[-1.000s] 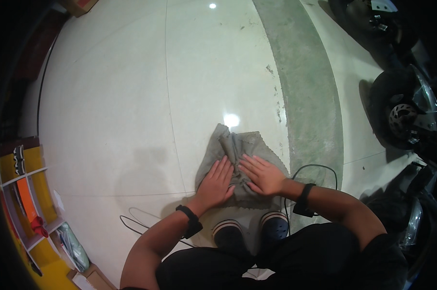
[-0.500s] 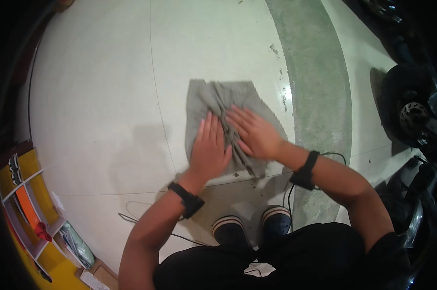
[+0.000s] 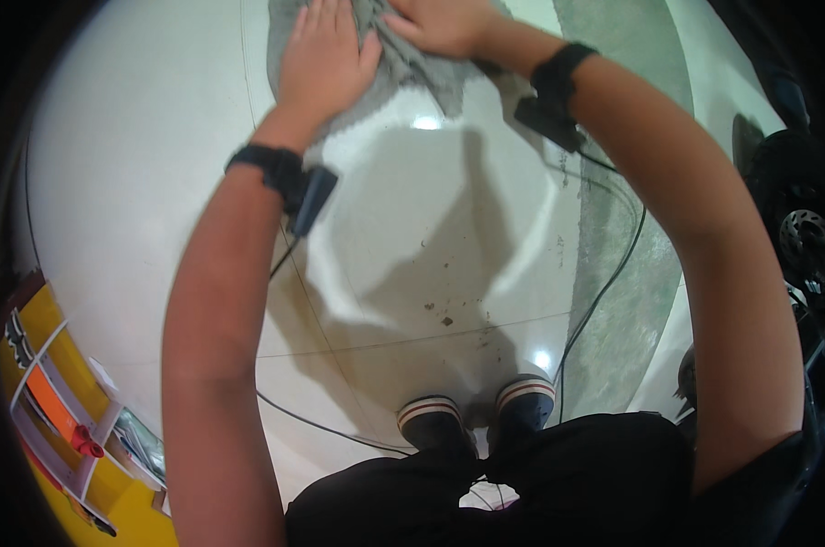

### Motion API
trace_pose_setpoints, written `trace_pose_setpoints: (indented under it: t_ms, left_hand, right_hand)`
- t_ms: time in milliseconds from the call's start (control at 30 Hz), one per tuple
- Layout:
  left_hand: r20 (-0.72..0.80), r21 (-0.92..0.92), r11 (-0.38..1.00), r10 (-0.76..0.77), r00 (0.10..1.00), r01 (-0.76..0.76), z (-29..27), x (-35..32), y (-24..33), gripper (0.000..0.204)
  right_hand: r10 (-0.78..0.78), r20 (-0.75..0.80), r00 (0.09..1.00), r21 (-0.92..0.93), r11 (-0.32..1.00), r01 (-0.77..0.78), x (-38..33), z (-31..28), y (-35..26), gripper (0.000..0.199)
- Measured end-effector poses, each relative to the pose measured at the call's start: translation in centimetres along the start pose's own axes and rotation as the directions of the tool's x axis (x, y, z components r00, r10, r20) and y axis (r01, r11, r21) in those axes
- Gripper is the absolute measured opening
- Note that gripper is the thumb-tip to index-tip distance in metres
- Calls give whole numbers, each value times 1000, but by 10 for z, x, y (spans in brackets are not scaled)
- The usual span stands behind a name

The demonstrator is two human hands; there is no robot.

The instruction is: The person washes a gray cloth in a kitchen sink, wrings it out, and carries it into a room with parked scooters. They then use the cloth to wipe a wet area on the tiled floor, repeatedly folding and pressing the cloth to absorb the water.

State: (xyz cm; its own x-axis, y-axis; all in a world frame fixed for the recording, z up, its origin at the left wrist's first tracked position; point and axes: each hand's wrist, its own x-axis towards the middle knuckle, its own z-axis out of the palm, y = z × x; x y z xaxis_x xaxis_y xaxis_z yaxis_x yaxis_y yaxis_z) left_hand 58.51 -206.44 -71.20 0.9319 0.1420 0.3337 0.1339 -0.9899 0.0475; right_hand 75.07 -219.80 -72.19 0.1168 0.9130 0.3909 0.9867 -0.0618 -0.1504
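A grey cloth [image 3: 403,68], creased down its middle, lies on the pale floor at the top of the view, where its far part is cut off. My left hand [image 3: 326,66] presses flat on it, fingers together and pointing away from me, thumb out to the side. To its right, my right hand [image 3: 444,25] rests on the same cloth with its thumb stretched toward the folds; most of its fingers are beyond the upper edge. Both arms reach far forward. Each wrist wears a black strap with a small black unit.
Dark specks [image 3: 446,321] dot the tiled floor before my dark shoes [image 3: 522,406]. Black cables [image 3: 613,273] trail from the wrist units. A yellow shelf unit [image 3: 112,506] stands at lower left. A rough grey-green strip [image 3: 613,337] and a vehicle wheel [image 3: 806,235] are on the right.
Both hands have pushed the cloth forward, away from me, and slightly left. The speckled floor it lay beside is now in full view.
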Motion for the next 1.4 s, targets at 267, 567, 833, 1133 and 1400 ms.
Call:
trace_pose_setpoints:
  t_ms: [267,567,833,1133,1400]
  left_hand:
    - [-79,-20,1000,-2,997,1,39,67,-36,69]
    - [-53,30,998,50,997,-48,49,69,-65,68]
    - [38,-67,997,37,999,-35,19,26,-45,68]
    - [63,-99,958,277,959,-270,-16,-40,-15,64]
    - [47,-92,957,280,959,-275,-42,-70,4,64]
  right_hand:
    - [-12,-21,1000,-71,997,11,45,22,73,60]
    - [88,-32,996,-107,990,-91,52,43,66,58]
    - [-40,11,999,12,999,40,8,12,24,59]
    - [-37,82,996,-158,986,50,-65,-23,-15,61]
    - [-32,101,994,-139,989,46,-78,-54,-58,59]
